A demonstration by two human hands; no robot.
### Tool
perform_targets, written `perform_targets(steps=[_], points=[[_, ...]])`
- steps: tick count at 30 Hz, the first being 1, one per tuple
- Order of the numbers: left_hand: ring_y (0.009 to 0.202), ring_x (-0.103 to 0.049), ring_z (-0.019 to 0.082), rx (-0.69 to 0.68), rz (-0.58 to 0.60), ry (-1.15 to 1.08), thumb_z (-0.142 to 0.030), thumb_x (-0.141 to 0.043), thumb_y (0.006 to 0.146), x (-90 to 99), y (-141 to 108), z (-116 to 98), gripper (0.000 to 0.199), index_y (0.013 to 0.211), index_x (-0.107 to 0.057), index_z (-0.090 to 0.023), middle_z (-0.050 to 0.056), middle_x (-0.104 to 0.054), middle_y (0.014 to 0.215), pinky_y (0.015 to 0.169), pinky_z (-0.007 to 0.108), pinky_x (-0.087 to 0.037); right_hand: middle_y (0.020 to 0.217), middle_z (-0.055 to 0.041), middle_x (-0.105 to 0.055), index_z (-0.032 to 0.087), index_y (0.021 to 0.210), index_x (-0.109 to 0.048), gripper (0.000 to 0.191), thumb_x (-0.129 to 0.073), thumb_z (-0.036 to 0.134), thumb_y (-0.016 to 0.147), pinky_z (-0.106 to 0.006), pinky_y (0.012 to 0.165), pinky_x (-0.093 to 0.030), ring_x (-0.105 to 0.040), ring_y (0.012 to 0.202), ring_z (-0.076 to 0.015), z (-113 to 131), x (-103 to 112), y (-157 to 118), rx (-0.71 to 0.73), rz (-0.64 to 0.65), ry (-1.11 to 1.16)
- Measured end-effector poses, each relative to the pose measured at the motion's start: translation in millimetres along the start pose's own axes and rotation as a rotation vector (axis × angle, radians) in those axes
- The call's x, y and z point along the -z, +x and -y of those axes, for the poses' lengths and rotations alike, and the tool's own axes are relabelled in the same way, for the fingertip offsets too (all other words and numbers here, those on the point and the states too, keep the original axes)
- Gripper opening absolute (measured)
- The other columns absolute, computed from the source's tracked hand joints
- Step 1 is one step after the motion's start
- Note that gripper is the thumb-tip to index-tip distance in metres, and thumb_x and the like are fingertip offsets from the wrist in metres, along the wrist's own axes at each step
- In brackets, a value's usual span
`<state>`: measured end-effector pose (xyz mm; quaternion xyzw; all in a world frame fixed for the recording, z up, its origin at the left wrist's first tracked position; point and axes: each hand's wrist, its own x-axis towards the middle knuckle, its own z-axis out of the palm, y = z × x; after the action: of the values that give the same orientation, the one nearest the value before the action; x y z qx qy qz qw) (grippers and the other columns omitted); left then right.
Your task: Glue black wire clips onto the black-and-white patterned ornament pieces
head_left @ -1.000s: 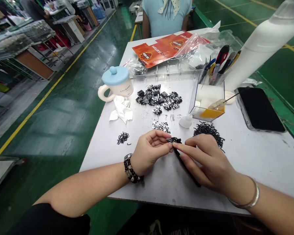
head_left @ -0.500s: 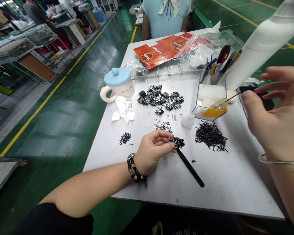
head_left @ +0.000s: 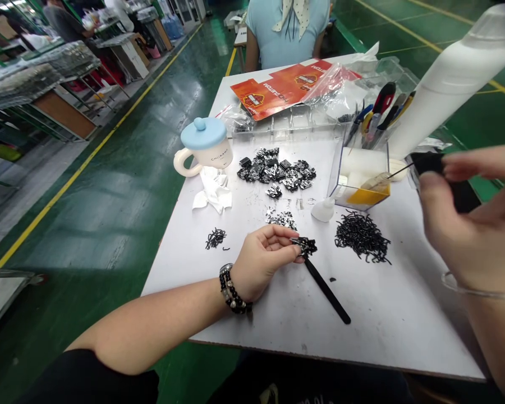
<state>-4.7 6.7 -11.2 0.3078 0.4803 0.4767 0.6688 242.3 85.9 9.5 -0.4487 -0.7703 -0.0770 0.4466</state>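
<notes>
My left hand [head_left: 269,255] pinches a small black-and-silver metal part [head_left: 305,246] between thumb and fingertips, low over the table. Black tweezers [head_left: 327,292] slant toward me from just beneath that part. At the right edge my right hand [head_left: 475,219] is slightly blurred, thumb and fingers apart, with nothing visible between them. Near its thumb, a thin dark stick [head_left: 402,170] pokes out of a small bottle [head_left: 376,182] in the clear pen box [head_left: 339,163]. A pile of short black bent pieces [head_left: 362,235] lies between my hands.
Behind my left hand are silver pieces [head_left: 281,219] and a heap of black-and-silver parts [head_left: 273,171]. A lidded mug [head_left: 206,148], crumpled tissue [head_left: 213,191] and small black pile [head_left: 214,238] lie left. A white nozzle [head_left: 323,210] and tall white bottle [head_left: 450,84] stand right.
My right hand has shifted down and slightly right, away from the stick's end. The stick stays in the bottle. My left hand keeps its pinch on the metal part.
</notes>
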Motion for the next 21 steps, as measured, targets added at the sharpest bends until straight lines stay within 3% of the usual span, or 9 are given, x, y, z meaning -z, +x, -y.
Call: perform_targets(steps=[1, 2, 4, 7, 12, 17, 19, 21], points=[[0.058, -0.065, 0.010, 0.011, -0.009, -0.005, -0.012, -0.073, 0.068, -0.1, 0, -1, 0.020, 0.085, -0.062, -0.011, -0.002, -0.061, 0.063, 0.063, 0.021, -0.054, 0.087, -0.0075, -0.062, 0.027, 0.104, -0.061, 0.026, -0.064, 0.020, 0.079, -0.041, 0.075, -0.044, -0.058, 0.085, -0.0250, 7, 1, -4, 0.140, 0.095, 0.068], [0.058, -0.065, 0.010, 0.024, -0.023, -0.013, -0.012, -0.073, 0.067, -0.2, 1, -1, 0.020, 0.084, -0.062, -0.011, -0.002, -0.062, 0.063, 0.062, 0.022, -0.054, 0.082, -0.0049, -0.063, 0.028, 0.098, -0.062, 0.019, -0.061, 0.020, 0.081, -0.036, 0.065, -0.042, -0.057, 0.073, -0.0200, 14, 0, -8, 0.376, 0.225, 0.177], [0.057, -0.065, 0.010, 0.052, -0.055, -0.036, -0.012, -0.073, 0.065, 0.0, 3, -2, 0.021, 0.083, -0.062, -0.011, -0.001, -0.062, 0.063, 0.063, 0.023, -0.053, 0.084, -0.0056, -0.063, 0.025, 0.103, -0.062, 0.021, -0.052, 0.016, 0.087, -0.036, 0.064, -0.039, -0.053, 0.070, -0.0182, 32, -5, -17, 0.625, 0.516, 0.231], [0.056, -0.064, 0.010, 0.078, -0.085, -0.068, -0.013, -0.073, 0.064, 0.9, 5, -2, 0.022, 0.082, -0.061, -0.011, -0.001, -0.063, 0.062, 0.063, 0.024, -0.053, 0.083, -0.0059, -0.060, 0.019, 0.113, -0.059, 0.033, -0.038, 0.009, 0.090, -0.035, 0.061, -0.036, -0.046, 0.063, -0.0165, 54, -15, -29, 0.755, 0.722, 0.193], [0.057, -0.065, 0.010, 0.101, -0.106, -0.088, -0.010, -0.072, 0.064, 2.0, 9, -3, 0.020, 0.080, -0.061, -0.010, -0.001, -0.063, 0.062, 0.062, 0.022, -0.051, 0.070, -0.0040, -0.053, 0.014, 0.098, -0.064, 0.025, -0.043, 0.007, 0.087, -0.035, 0.058, -0.034, -0.043, 0.061, -0.0175, 64, -21, -37, 0.782, 0.746, 0.224], [0.055, -0.064, 0.009, 0.114, -0.124, -0.094, -0.008, -0.071, 0.065, 3.0, 11, -4, 0.019, 0.081, -0.060, -0.010, 0.000, -0.065, 0.063, 0.061, 0.021, -0.051, 0.080, -0.0085, -0.061, 0.015, 0.091, -0.061, 0.017, -0.045, 0.009, 0.088, -0.039, 0.064, -0.040, -0.049, 0.069, -0.0211, 53, -5, -22, 0.749, 0.703, 0.264], [0.055, -0.064, 0.010, 0.132, -0.113, -0.113, -0.007, -0.070, 0.066, 3.3, 13, -3, 0.018, 0.080, -0.060, -0.010, 0.002, -0.066, 0.063, 0.061, 0.022, -0.052, 0.082, -0.0086, -0.062, 0.018, 0.090, -0.058, 0.011, -0.049, 0.013, 0.087, -0.039, 0.065, -0.043, -0.052, 0.073, -0.0224, 51, 5, -14, 0.638, 0.654, 0.339], [0.055, -0.065, 0.010, 0.154, -0.096, -0.125, -0.006, -0.070, 0.066, 3.2, 13, -3, 0.017, 0.079, -0.060, -0.010, 0.002, -0.066, 0.063, 0.060, 0.022, -0.053, 0.079, -0.0060, -0.062, 0.024, 0.084, -0.055, 0.011, -0.053, 0.013, 0.085, -0.036, 0.061, -0.047, -0.056, 0.070, -0.0210, 55, 10, -11, 0.338, 0.628, 0.468]])
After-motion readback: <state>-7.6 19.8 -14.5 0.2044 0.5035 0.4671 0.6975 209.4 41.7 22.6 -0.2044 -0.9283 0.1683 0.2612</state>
